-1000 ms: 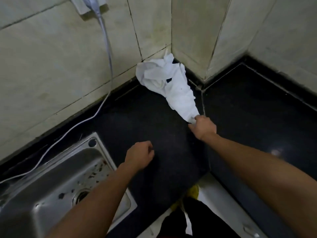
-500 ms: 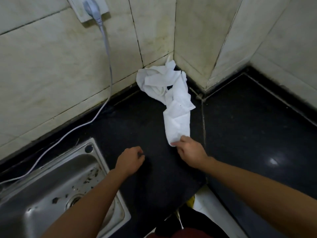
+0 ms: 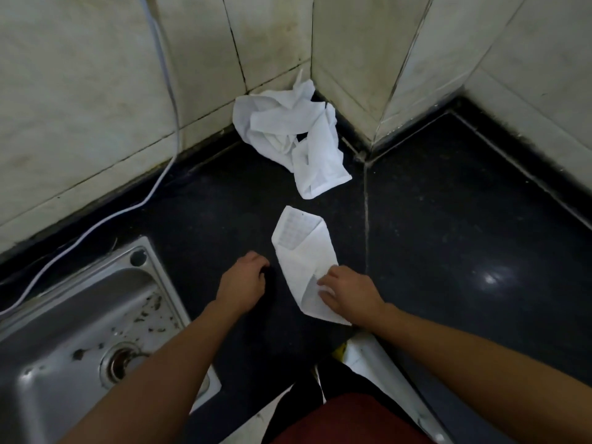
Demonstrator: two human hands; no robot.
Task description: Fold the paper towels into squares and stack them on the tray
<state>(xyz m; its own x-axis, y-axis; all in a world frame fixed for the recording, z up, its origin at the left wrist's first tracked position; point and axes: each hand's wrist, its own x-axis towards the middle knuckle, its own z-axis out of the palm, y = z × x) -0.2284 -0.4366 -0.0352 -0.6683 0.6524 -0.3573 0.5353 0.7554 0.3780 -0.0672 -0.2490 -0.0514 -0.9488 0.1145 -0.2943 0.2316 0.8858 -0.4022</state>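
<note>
One white paper towel (image 3: 301, 251) lies partly folded on the black counter (image 3: 448, 251), apart from the others. My right hand (image 3: 347, 293) pinches its near end with curled fingers. A crumpled heap of white paper towels (image 3: 288, 133) sits in the wall corner beyond it. Left of the single towel, my left hand (image 3: 243, 280) rests on the counter with fingers curled and nothing in it. No tray is in view.
A steel sink (image 3: 83, 334) with debris around its drain fills the lower left. A white cable (image 3: 160, 91) hangs down the tiled wall and runs along the counter's back edge. The counter's front edge is just below my hands.
My right hand pulled one towel toward me out of the heap; it now lies separate from the heap. The left hand stayed in about the same spot.
</note>
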